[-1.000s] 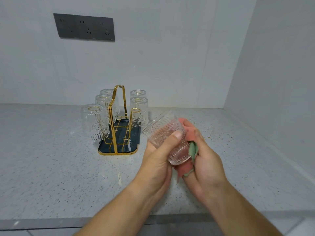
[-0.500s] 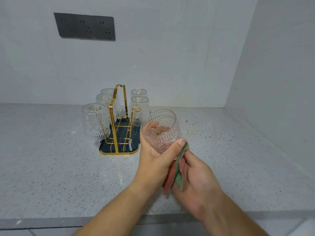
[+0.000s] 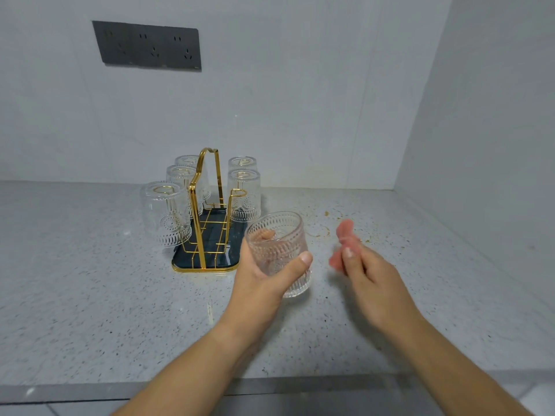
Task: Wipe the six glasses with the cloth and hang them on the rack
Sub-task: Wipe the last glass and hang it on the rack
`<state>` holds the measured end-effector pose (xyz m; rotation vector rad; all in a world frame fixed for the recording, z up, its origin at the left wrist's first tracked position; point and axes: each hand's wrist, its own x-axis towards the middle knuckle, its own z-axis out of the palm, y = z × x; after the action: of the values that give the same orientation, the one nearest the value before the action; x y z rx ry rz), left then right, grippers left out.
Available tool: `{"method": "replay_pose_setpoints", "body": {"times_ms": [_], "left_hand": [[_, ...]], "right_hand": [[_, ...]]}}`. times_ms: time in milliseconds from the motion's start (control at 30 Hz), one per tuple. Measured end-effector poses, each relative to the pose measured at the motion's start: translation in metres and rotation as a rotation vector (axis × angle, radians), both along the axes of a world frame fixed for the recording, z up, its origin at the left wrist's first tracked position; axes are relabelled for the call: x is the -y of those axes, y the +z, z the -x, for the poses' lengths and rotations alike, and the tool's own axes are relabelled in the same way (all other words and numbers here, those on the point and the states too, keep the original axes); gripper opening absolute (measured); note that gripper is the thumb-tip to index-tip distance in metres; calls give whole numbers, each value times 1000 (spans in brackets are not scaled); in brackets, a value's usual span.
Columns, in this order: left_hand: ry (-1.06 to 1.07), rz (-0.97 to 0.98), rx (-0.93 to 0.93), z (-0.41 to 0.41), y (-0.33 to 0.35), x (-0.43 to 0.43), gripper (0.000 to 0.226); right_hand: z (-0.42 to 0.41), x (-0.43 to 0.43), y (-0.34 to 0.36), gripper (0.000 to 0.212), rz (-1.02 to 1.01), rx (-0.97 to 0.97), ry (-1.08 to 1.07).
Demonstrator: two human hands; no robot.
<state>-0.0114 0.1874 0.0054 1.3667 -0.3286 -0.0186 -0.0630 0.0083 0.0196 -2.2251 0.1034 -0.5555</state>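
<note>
Separated now, the two hands hover over the bench (image 3: 90,295); half a second ago cloth and glass touched. On the rack (image 3: 207,211) five glasses (image 3: 163,217) hang upside down, and its front right peg (image 3: 238,193) is free. The left hand (image 3: 258,283) has its fingers clamped on the sixth glass (image 3: 277,250), mouth up, just beside the rack. The right hand (image 3: 378,289) pinches the pink cloth (image 3: 345,241) clear of it. Wiping looks finished; hanging comes next.

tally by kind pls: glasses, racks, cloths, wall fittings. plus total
hung glasses, upside down on the rack: 5
held glass, in the left hand: 1
rack: 1
cloth, in the right hand: 1
socket panel: 1
total: 9
</note>
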Motion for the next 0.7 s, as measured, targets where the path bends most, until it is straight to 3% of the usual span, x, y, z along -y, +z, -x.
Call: {"method": "replay_pose_setpoints", "body": {"times_ms": [67,133,233,400,467,600,700], "left_hand": [[12,-35,-17,-4,2,-3,81],[17,-50,-29,-7,5,-6,80],[-5,-59,-42,-10,8,-9,77],[-17,-104,-30,-15,10,-11,71],[-30,-98,-23,-17,12,-10,76],[-34,-46,-12,-18,21,-7,85],[-14,-28,7,-16,33,-7,83]], "right_hand": [[-10,17,-14,42,338,-165,30],[-14,22,-23,53,467,-375,8],[-16,21,-28,51,291,-413,20],[-15,-1,-9,47,0,-70,-73],[-16,-17,-1,42,-323,-119,8],[-19,-46,7,58,-1099,-377,390],[-20,-60,11,63,-1444,-380,530]]}}
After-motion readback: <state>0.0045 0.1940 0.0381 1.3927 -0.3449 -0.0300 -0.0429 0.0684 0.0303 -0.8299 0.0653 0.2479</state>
